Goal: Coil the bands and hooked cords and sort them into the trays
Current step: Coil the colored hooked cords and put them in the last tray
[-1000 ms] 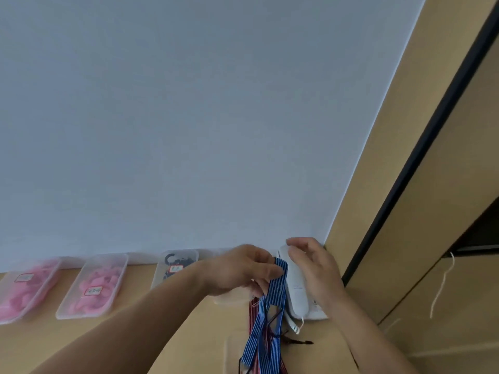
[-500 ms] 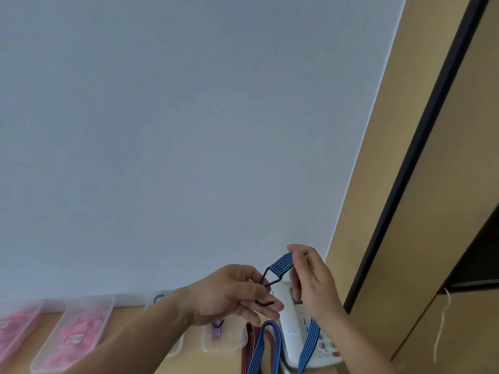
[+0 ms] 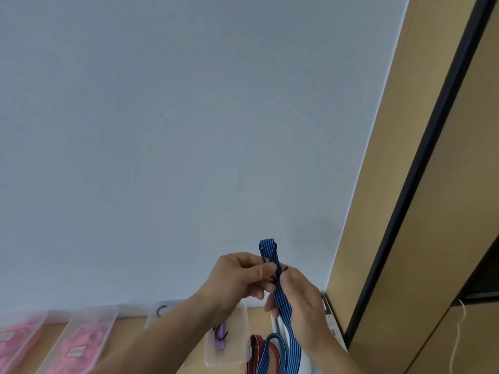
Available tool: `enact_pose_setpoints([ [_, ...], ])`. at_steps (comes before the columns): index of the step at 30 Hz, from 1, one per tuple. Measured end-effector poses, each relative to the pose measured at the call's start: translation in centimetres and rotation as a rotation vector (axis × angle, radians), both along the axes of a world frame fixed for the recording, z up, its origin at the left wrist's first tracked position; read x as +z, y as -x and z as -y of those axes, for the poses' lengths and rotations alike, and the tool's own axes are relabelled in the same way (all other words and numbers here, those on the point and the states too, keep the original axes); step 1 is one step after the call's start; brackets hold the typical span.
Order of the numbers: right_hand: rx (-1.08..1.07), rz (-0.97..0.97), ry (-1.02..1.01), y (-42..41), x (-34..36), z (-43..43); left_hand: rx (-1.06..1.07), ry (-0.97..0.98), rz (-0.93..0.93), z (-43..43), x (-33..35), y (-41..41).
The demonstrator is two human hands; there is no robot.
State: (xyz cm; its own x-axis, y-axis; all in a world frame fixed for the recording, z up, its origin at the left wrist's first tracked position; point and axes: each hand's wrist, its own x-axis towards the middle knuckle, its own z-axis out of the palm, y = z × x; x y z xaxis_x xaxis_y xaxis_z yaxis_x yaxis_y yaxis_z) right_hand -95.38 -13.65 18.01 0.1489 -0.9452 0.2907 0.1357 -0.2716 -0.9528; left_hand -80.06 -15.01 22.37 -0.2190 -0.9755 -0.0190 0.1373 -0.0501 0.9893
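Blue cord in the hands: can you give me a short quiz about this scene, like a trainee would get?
1. True or false: the blue cord lies coiled in a tray.
2. How many hands hold it? A) none B) one C) both
3. Fill in: the two leftmost trays hold ___ items.
Key: 1 false, the left hand and right hand hold it up. 2 C. 3 pink.

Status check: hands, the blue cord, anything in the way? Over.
Left hand pinches blue striped cord near its top loop; right hand grips it just below. Cord held up, tail trailing down, uncoiled. No obstruction seen.
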Motion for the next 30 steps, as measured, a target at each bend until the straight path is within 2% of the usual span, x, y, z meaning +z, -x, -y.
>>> enact_pose_setpoints([
  [5, -0.063, 0.017, -0.074, 0.0, -0.3, 0.6, -0.029, 0.09, 0.23, 0.4, 0.0, -0.3],
  [9, -0.079, 0.046, -0.14, 0.1, -0.5, 1.0, -0.087, 0.166, 0.535, 1.2, 0.6, -1.0],
  [11, -0.074, 0.061, -0.184, 0.0, -0.6, 1.3, -0.092, 0.227, 0.614, 1.7, 0.7, -1.4],
  [13, -0.069, 0.061, -0.201, -0.1, -0.6, 1.4, -0.083, 0.256, 0.597, 2.0, 0.6, -1.6],
  [17, -0.072, 0.076, -0.192, -0.6, -0.7, 1.5, -0.142, 0.122, 0.282, 2.1, -0.1, -1.5],
  [20, -0.104, 0.064, -0.191, -0.8, -0.9, 1.4, -0.136, 0.115, 0.183, 2.3, -0.3, -1.4],
  [22, -0.151, 0.041, -0.201, -1.0, -1.0, 1.4, -0.125, 0.139, 0.193, 2.6, -0.4, -1.3],
  [26, -0.198, -0.01, -0.249, -1.2, -1.0, 1.4, -0.079, 0.228, 0.338, 2.8, -0.7, -1.0],
  [30, -0.123, -0.092, -0.288, -0.9, -1.1, 1.1, 0.064, 0.27, 0.446, 3.1, -0.7, -1.2],
])
